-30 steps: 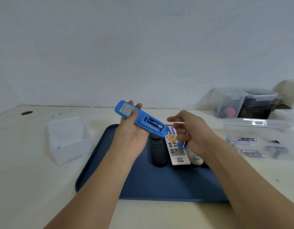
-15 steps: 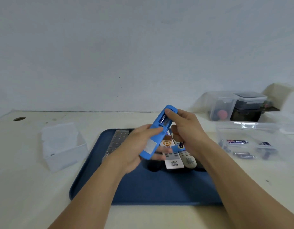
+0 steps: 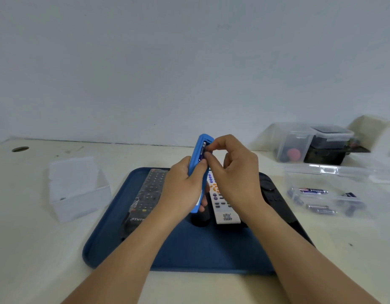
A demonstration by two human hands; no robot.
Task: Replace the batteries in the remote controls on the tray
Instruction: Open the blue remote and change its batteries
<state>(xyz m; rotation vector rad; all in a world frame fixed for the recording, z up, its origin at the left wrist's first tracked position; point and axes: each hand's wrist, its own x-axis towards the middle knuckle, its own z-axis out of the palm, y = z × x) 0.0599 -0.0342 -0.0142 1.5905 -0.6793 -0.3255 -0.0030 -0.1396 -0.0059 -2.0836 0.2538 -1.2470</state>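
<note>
The left hand [image 3: 181, 189] grips the blue remote [image 3: 199, 163] almost upright above the far part of the tray [image 3: 115, 233]. The right hand [image 3: 233, 172], just right of it, pinches at the battery [image 3: 202, 151] in its open top compartment.

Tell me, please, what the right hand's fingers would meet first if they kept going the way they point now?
Probably the battery in the blue remote, which the left hand holds; the right hand's fingers look already at it.

White letters "THTF" stand on the near end of the black remote [image 3: 145, 194]
</note>
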